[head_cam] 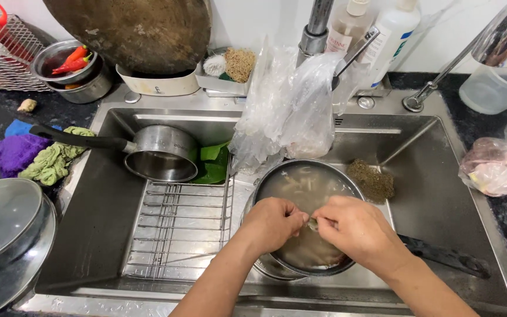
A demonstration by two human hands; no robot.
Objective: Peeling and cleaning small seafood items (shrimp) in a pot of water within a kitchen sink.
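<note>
Steel pan [277, 182] w/ cloudy water, both hands [274, 223] pinching small pale bit [312, 223].

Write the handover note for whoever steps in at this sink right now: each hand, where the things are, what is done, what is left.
Left hand: pinching a small piece of food over the pan of cloudy water.
Right hand: pinching the same piece from the other side.
The pan sits in the sink, its black handle pointing right; pale pieces lie in the water.
A wire rack lies to the left, an empty saucepan behind it, a plastic bag on the faucet.
Done: pieces soaking.
Left: the piece in hand, and seemingly the rest in the water.
</note>
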